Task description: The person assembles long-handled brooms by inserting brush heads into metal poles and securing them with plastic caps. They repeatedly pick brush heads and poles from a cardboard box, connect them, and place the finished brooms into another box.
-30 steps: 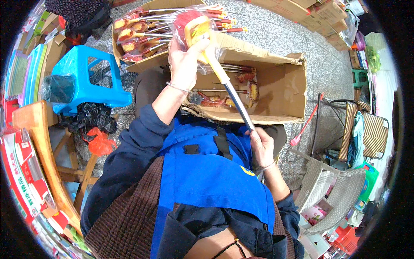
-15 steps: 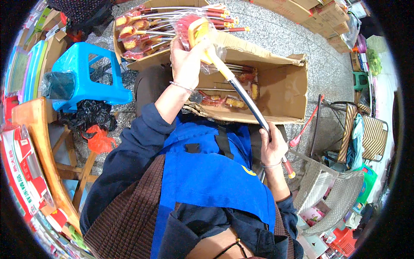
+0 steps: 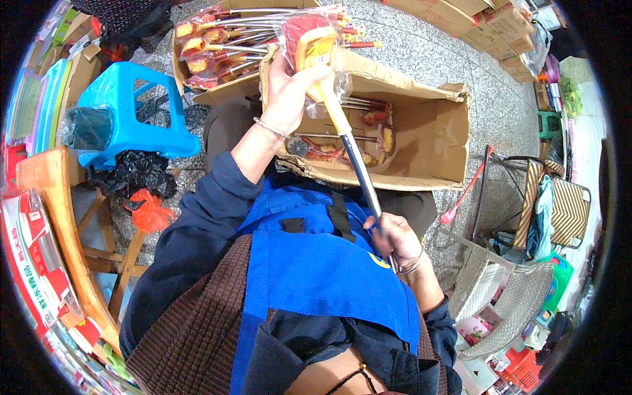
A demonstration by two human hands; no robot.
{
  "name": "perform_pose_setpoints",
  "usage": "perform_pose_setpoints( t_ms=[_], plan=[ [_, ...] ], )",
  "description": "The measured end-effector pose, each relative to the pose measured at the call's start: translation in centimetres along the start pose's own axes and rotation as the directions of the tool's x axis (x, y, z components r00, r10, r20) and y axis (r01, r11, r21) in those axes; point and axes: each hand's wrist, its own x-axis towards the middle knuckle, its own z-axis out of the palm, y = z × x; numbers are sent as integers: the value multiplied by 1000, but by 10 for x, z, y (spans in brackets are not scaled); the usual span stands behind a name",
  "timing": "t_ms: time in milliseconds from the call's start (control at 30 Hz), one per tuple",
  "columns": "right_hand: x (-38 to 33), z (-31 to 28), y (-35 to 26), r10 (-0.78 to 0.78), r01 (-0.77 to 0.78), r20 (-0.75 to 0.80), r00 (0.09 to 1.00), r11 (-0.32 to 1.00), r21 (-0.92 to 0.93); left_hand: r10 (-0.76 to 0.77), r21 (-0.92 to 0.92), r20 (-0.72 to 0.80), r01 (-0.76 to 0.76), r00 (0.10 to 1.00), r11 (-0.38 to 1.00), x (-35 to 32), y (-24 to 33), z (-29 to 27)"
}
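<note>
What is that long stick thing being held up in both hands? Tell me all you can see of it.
The long-handled tool has a yellow and red head wrapped in clear plastic film, a pale yellow neck and a shiny metal shaft. It slants from upper left to lower right above the open cardboard box. The left hand grips the head; the right hand holds the shaft's lower end.

Blue plastic stool [image 3: 128,112], black bags [image 3: 135,174], wooden chair [image 3: 59,224]

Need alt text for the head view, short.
Seen from above, a person in a blue apron holds a long-handled tool: left hand on its plastic-wrapped yellow head, right hand on the metal shaft, over an open cardboard box of similar tools.
</note>
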Motion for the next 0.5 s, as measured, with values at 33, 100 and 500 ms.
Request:
perform_pose_setpoints(
  t_ms=[33, 100, 500],
  plan=[
    [0, -2, -2, 12, -12, 18, 1000, 1000, 10, -9, -11, 1, 9, 1000, 1000, 0, 0, 0],
    [1, -7, -6, 36, -38, 55, 998, 999, 26, 24, -61, 30, -22, 999, 998, -1, -1, 0],
    [4, -6, 10, -840, 24, -189, 509, 233, -972, 35, 101, -172, -18, 984, 995, -1, -15, 8]
  ],
)
